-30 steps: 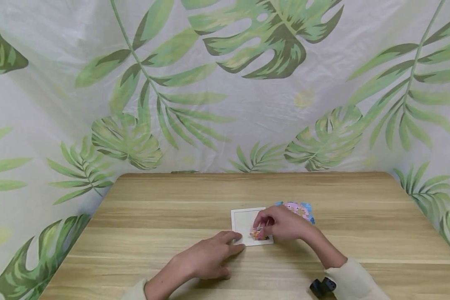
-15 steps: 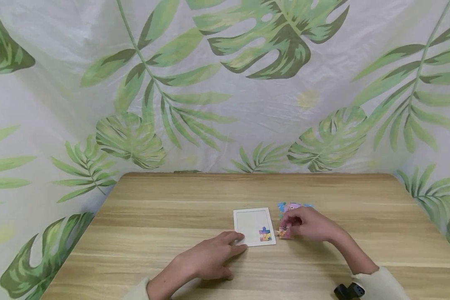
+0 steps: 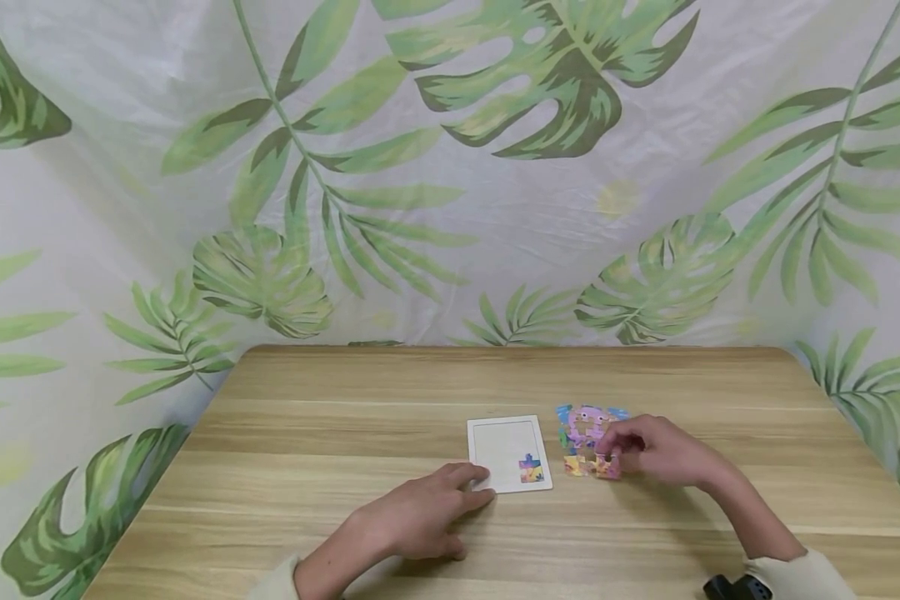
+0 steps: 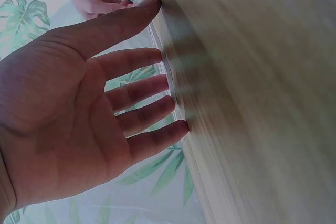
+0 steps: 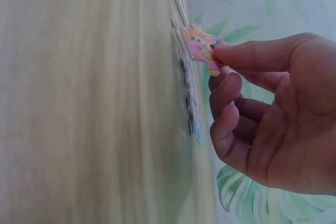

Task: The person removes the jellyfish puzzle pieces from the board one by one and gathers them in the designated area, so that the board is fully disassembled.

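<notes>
My left hand (image 3: 427, 508) lies with fairly straight fingers, its fingertips on the lower left corner of a white puzzle board (image 3: 495, 442). A small colourful patch of jigsaw puzzle (image 3: 530, 469) sits in the board's lower right corner. Right of the board, my right hand (image 3: 663, 450) pinches a pink and yellow jigsaw puzzle piece (image 5: 201, 46) between thumb and index finger. Its other fingers are curled. The piece is tilted up from the table in the right wrist view. Beneath and beyond that hand lies a group of loose puzzle pieces (image 3: 587, 418), pink and blue with two eyes, partly hidden.
A wooden table (image 3: 360, 400) bears everything. Behind it hangs a leaf-patterned cloth (image 3: 435, 208). A black device (image 3: 737, 587) shows at the right sleeve (image 3: 798, 575).
My right hand has moved rightward from over the board to the loose pieces, uncovering the patch in the board's corner. My left hand stays on the board.
</notes>
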Available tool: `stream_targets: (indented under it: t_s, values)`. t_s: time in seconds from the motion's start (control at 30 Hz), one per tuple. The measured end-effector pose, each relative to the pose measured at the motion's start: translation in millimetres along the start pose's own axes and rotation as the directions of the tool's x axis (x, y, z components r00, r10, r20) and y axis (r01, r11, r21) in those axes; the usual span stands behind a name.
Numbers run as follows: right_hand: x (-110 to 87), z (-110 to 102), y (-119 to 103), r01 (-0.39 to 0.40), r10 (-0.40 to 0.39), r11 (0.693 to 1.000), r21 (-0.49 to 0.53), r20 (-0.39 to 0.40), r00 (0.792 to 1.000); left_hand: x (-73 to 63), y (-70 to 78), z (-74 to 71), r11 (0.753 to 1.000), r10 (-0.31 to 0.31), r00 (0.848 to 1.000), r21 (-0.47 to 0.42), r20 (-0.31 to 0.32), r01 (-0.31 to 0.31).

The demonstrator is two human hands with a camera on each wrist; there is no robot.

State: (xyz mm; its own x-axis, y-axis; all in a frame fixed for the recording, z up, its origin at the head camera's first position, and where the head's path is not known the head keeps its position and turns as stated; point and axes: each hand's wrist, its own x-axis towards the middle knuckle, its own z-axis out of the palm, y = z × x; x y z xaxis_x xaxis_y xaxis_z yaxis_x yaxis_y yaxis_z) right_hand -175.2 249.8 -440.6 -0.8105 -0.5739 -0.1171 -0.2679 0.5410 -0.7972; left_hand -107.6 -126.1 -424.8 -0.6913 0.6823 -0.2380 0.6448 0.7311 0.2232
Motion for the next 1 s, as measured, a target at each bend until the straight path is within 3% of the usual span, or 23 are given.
stream_targets:
  t_s: [0.67,1.0]
  values:
    - [-2.3,1.3,0.6,-0.032,0.032,0.999,0.011,0.012,0.999,-0.2,-1.2,0.5,1.0,-0.001,1.0,-0.009,0.002,0.001]
    - [0.6,3.4,0.9,-0.006,0.005,0.997,-0.075,-0.015,1.0,0.6,-0.6,0.0,1.0,-0.002,1.0,-0.015,0.008,0.002]
